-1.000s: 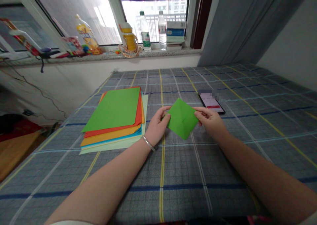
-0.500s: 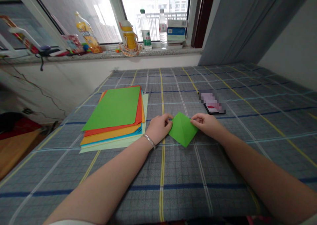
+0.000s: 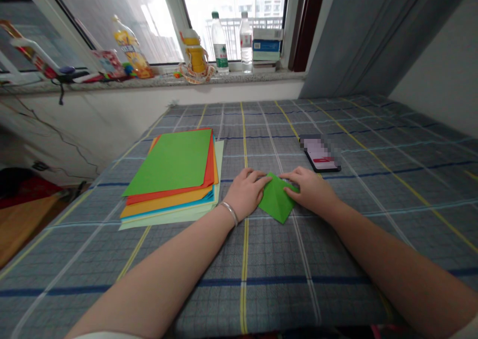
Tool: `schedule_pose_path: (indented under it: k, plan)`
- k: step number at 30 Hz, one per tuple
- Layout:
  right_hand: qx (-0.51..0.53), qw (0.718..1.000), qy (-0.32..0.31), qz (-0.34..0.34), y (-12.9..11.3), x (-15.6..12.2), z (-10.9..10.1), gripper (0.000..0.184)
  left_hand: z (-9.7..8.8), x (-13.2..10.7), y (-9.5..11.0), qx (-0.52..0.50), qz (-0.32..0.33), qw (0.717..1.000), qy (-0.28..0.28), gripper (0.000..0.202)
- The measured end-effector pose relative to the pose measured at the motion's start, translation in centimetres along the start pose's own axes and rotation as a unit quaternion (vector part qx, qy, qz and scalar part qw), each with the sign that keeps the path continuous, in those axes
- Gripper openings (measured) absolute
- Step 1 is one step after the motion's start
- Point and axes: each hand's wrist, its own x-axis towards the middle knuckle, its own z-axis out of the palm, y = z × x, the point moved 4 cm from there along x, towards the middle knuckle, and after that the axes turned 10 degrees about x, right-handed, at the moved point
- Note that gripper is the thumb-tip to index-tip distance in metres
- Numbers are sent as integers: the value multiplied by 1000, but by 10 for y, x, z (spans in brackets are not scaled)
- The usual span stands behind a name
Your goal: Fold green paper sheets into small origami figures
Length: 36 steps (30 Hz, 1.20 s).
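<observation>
A folded piece of green paper (image 3: 278, 204) lies on the checked cloth between my hands, diamond-shaped with a crease down its middle. My left hand (image 3: 246, 192), with a silver bangle at the wrist, holds its left side, the index finger reaching onto the top corner. On the other side, my right hand (image 3: 311, 187) has thumb and fingers closed on the right part of the paper, fingertips close to the top corner. The paper's side edges are partly hidden under the fingers.
Left of my hands lies a stack of coloured paper sheets (image 3: 172, 162), green on top. A phone (image 3: 321, 155) rests beyond my right hand. Bottles, including a green-capped one (image 3: 220, 45), and a blue-and-white box (image 3: 266, 46) stand on the windowsill (image 3: 239, 80).
Both hands have moved inward over the paper, fingertips now close to its top corner instead of at its side corners. The paper has shifted slightly to the right.
</observation>
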Motion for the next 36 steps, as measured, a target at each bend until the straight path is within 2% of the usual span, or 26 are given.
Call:
schedule_pose_path:
  k: [2, 5, 9, 13, 19, 23, 28, 31, 33, 36]
  plan:
    - [9, 999, -20, -26, -1, 1, 3, 35, 5, 0, 1, -3, 45, 999, -6, 38]
    - [23, 998, -41, -50, 0, 2, 7, 36, 9, 0, 0, -5, 71, 997, -28, 43]
    - [22, 996, -41, -79, 2, 2, 10, 34, 8, -2, -1, -13, 76, 995, -65, 44]
    - [50, 995, -36, -79, 6, 1, 11, 31, 6, -4, 1, -16, 73, 993, -92, 46]
    - [77, 993, -31, -83, 7, 1, 9, 29, 4, -5, 4, 8, 82, 990, -114, 48]
    - [68, 991, -23, -113, 4, 2, 6, 20, 5, -8, 3, 26, 84, 987, -132, 49]
    - [87, 985, -80, -129, 2, 0, 5, 27, 5, -12, 1, 25, 109, 984, -136, 73]
    - [114, 981, -99, -120, 4, -1, 4, 29, -3, -9, 0, 28, 137, 984, -114, 82]
    - [122, 980, -106, -117, 6, -2, 2, 28, -11, -6, 2, 37, 168, 980, -102, 78]
    - [127, 977, -122, -119, 5, -4, 0, 29, -21, -4, 10, 62, 231, 965, -108, 60]
